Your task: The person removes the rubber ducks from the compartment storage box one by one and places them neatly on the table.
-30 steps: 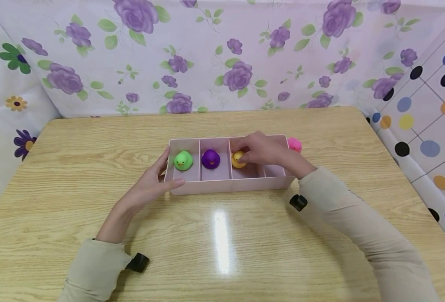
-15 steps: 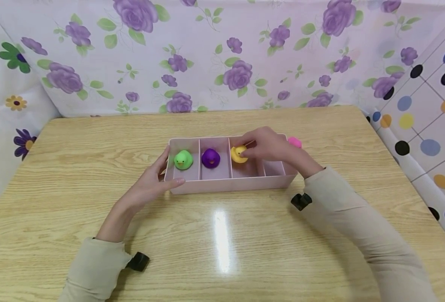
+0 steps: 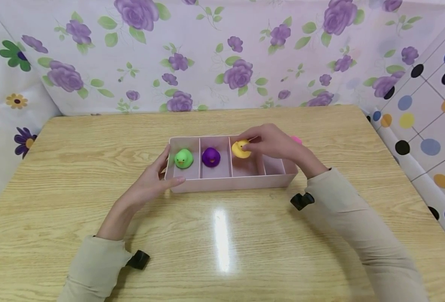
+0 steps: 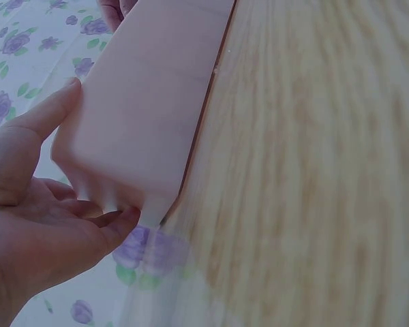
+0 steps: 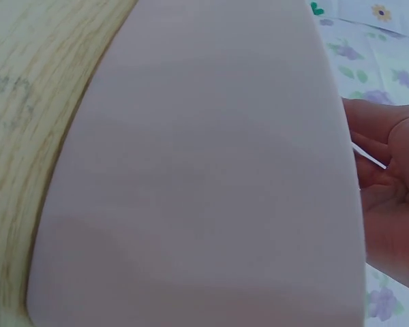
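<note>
A pale pink divided box [image 3: 230, 183] sits on the wooden table. My left hand [image 3: 147, 184] grips its left end, thumb over the front rim and fingers along the end wall; the left wrist view shows this hand [image 4: 48, 211] around the corner. A green rubber duck [image 3: 183, 159] is in the leftmost compartment, a purple rubber duck [image 3: 211, 157] in the one beside it. Over the third compartment my right hand [image 3: 273, 142] pinches a yellow rubber duck [image 3: 240, 149] near rim height. In the right wrist view the box wall hides the fingertips of that hand [image 5: 392, 184].
Something bright pink [image 3: 296, 139] shows behind my right wrist, just beyond the box's right end. Past the table's [image 3: 105, 138] back edge hangs a flowered cloth [image 3: 207, 58]; a dotted sheet [image 3: 430, 126] lines the right side.
My right hand has lifted the yellow duck from the floor of the third compartment, up and slightly away from me. The left hand has stayed on the box's end.
</note>
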{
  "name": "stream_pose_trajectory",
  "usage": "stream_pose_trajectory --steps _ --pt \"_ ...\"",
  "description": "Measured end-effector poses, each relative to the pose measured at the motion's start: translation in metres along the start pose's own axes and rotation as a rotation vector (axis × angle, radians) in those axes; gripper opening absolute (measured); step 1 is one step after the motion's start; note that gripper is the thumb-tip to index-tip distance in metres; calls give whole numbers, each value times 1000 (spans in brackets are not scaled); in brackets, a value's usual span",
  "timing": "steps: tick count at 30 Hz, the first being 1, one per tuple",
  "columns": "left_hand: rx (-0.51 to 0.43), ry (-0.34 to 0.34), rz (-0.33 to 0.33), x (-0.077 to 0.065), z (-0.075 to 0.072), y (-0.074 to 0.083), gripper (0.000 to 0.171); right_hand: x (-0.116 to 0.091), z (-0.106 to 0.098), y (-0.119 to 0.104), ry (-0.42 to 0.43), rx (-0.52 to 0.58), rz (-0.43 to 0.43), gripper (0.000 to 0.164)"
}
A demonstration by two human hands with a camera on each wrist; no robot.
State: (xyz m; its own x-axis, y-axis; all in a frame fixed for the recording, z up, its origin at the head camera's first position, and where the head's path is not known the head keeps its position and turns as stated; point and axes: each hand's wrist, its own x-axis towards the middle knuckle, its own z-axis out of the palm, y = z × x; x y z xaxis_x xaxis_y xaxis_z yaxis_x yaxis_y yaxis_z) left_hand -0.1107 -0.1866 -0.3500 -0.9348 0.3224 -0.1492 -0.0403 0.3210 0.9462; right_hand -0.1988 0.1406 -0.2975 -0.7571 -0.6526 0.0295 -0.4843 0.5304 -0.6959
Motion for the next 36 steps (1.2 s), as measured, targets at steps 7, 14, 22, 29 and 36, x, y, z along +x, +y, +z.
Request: stream_pose_trajectory --steps 7,14,22,29,36 --pt "-6 0 -1 0 0 0 100 -2 -2 -1 28 12 0 26" --pt "-8 -1 0 0 0 0 99 -6 -8 3 45 32 -5 27" --pt "-15 -3 -7 -1 0 0 99 -13 -16 4 78 48 9 28" --pt "-17 -4 -8 -1 0 0 99 -20 -21 7 107 59 35 29" --pt "-18 -2 -2 -1 1 0 99 -26 -28 9 128 82 64 30"
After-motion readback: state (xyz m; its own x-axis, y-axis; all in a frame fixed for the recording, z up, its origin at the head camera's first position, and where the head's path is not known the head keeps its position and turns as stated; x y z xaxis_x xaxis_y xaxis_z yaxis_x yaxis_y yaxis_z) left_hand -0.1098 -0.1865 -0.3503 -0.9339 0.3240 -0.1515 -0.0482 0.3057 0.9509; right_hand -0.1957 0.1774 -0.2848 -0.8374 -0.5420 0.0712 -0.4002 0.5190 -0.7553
